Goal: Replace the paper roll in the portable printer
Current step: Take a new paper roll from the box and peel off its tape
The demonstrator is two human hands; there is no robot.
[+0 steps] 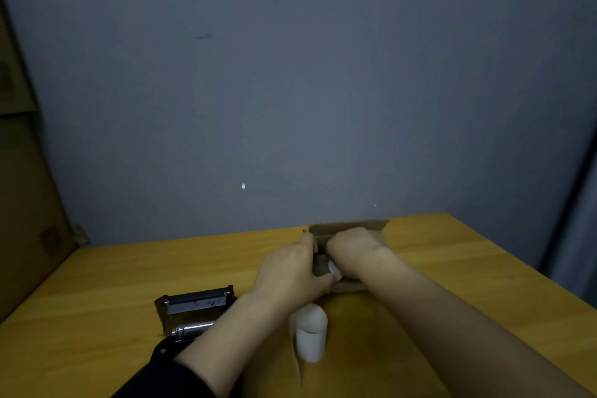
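Observation:
The portable printer (pixel 193 313) lies open on the wooden table (pixel 113 284) at the lower left, its lid up and the paper bay showing; my left forearm crosses its near corner. A white paper roll (pixel 310 336) stands upright just right of that forearm, with a loose strip hanging off it. Further back sits a small cardboard box (pixel 349 225) with its flaps open. My left hand (pixel 290 268) grips the box's left side. My right hand (pixel 352 252) reaches into the box, fingers closed, with a bit of white (pixel 334 270) showing under it. What it holds is hidden.
A grey wall rises right behind the table's far edge. Stacked cardboard cartons (pixel 22 171) stand at the left, beside the table. A pale curtain or panel (pixel 578 236) hangs at the far right.

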